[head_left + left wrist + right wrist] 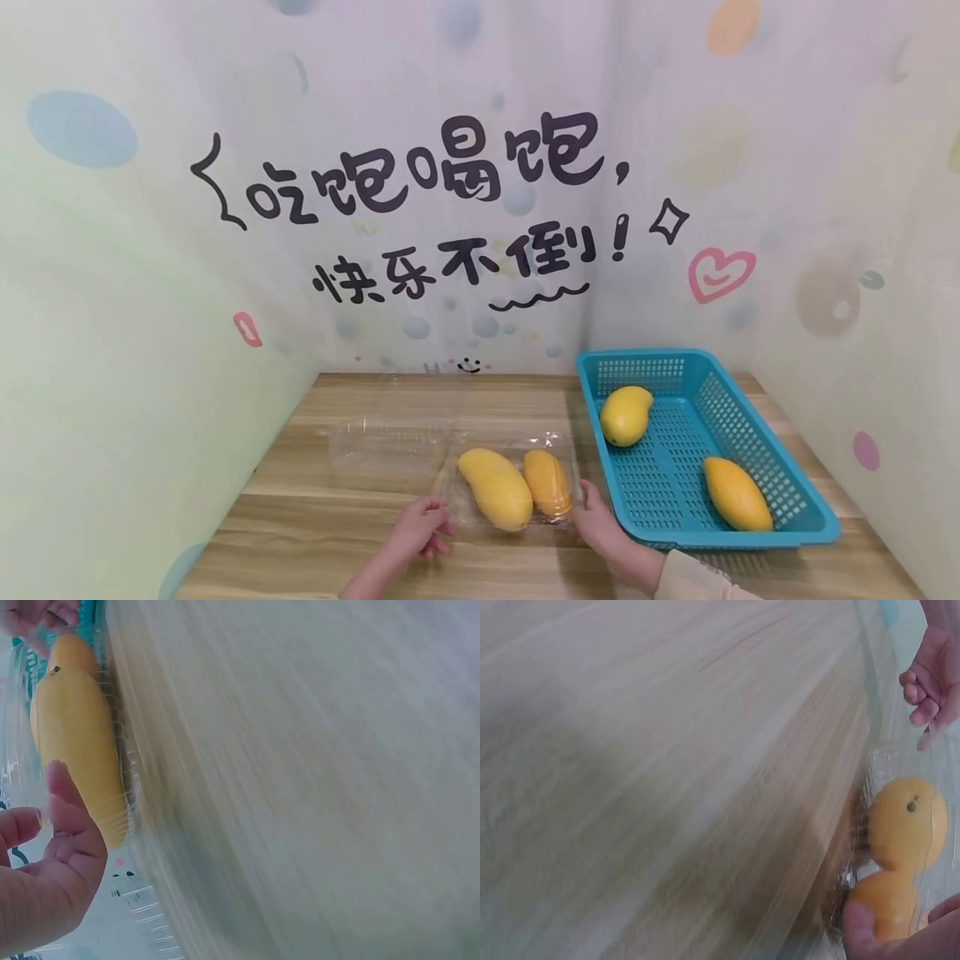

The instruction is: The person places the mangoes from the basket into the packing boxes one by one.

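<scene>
A clear plastic box (480, 523) sits on the table with two yellow mangoes in it, the larger mango (497, 490) on the left and the smaller mango (547, 483) on the right. At its left side my left hand (422, 527) holds the edge between thumb and fingers, the other fingers loosely curled. My right hand (600, 523) grips the opposite side, its thumb (860, 927) on the near face. Glare on the clear plastic hides the exact line of the lid.
Behind and left stands another piece of clear plastic packaging (390, 442), its outline faint. On the right a blue basket (660, 467) holds a mango (626, 417) at its back left and another mango (738, 494) at its front right. A printed curtain (465, 67) hangs behind the wooden table (292, 508).
</scene>
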Motion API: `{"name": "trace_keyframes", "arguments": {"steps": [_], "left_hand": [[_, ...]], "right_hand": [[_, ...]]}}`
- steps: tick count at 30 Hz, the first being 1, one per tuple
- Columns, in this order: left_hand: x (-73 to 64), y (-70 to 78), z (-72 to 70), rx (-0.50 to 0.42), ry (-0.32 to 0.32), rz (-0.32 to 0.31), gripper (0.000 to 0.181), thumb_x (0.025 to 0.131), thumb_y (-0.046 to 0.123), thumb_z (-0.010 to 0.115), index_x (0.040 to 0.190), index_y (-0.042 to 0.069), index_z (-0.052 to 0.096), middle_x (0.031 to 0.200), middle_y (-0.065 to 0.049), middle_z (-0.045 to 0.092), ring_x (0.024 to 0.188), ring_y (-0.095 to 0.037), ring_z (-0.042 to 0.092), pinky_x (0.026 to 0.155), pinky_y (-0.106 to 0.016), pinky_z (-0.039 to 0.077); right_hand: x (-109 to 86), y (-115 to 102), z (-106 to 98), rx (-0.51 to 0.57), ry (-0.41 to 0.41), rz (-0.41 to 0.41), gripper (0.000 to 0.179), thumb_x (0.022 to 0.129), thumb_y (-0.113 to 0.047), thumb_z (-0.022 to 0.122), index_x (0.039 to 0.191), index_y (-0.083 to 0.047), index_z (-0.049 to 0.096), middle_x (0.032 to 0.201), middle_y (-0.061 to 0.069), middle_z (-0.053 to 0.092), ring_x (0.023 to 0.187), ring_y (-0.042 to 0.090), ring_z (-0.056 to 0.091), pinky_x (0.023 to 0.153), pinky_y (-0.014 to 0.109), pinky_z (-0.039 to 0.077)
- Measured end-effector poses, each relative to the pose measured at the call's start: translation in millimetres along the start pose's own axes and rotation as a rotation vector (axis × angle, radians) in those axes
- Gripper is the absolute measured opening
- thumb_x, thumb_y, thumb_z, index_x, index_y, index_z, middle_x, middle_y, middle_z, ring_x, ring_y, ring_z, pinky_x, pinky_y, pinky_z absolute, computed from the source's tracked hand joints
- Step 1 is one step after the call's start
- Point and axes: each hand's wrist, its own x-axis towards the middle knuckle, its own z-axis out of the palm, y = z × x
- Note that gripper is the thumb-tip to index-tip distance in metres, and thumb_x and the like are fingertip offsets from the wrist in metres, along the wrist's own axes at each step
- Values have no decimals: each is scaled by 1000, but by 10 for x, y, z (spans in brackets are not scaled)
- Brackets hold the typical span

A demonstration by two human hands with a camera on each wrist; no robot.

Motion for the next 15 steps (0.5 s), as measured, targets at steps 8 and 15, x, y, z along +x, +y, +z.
{"name": "trace_keyframes", "arguments": {"steps": [8, 15], "left_hand": [[-7, 21, -16, -70, -63, -56, 22, 91, 9, 45, 106, -8, 45, 73, -1, 64, 50, -2, 56, 42, -11, 37], [-8, 30, 3, -56, -42, -68, 19, 89, 5, 46, 103, -7, 46, 71, 1, 64, 50, -2, 53, 44, -12, 36]], "right_hand": [[0, 48, 9, 88, -50, 30, 56, 96, -9, 31, 141, 4, -1, 81, 16, 56, 62, 16, 55, 62, 33, 52], [15, 28, 39, 180, -35, 35, 60, 91, 1, 31, 140, 8, -3, 97, 23, 52, 71, 18, 56, 68, 33, 53]]}}
